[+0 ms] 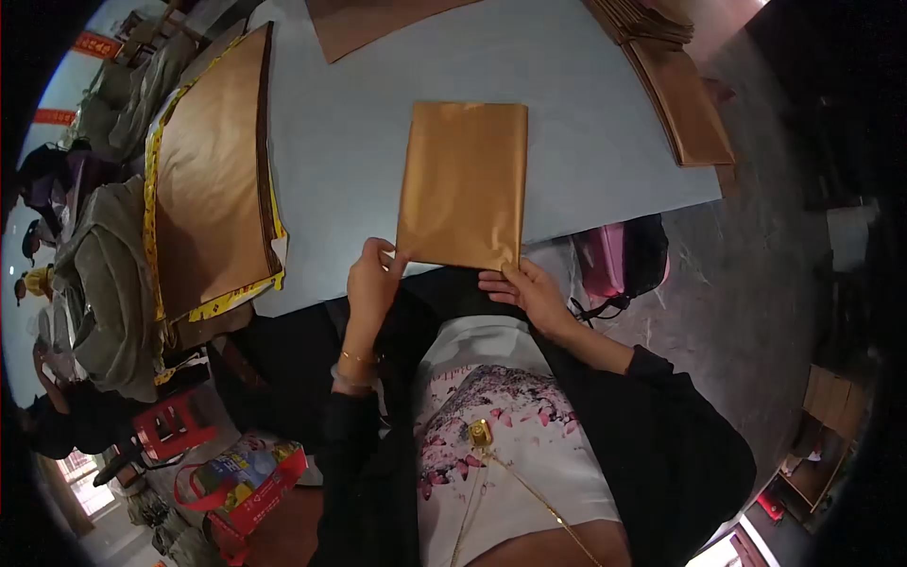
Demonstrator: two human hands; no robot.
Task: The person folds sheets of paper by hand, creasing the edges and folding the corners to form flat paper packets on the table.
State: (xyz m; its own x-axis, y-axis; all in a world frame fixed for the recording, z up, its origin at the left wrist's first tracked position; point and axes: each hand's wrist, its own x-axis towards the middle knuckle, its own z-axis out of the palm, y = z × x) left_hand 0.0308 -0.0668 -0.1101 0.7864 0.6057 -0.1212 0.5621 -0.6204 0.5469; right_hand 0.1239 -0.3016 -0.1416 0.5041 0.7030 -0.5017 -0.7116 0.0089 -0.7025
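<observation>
A folded sheet of golden-brown paper (463, 184) lies on the grey-white tabletop (340, 180), its near edge reaching the table's front edge. My left hand (373, 282) pinches the lower left corner between thumb and fingers. At the lower right corner, my right hand (531, 291) grips the paper with the thumb on top and the fingers beneath. The paper looks flat and smooth, with slight creases near the right thumb.
A stack of large brown sheets (213, 180) with yellow wrapping lies on the left. Folded brown papers (675, 104) are piled at the right edge, and another brown sheet (368, 24) lies at the back. A pink and black bag (619, 255) is below the table's right side.
</observation>
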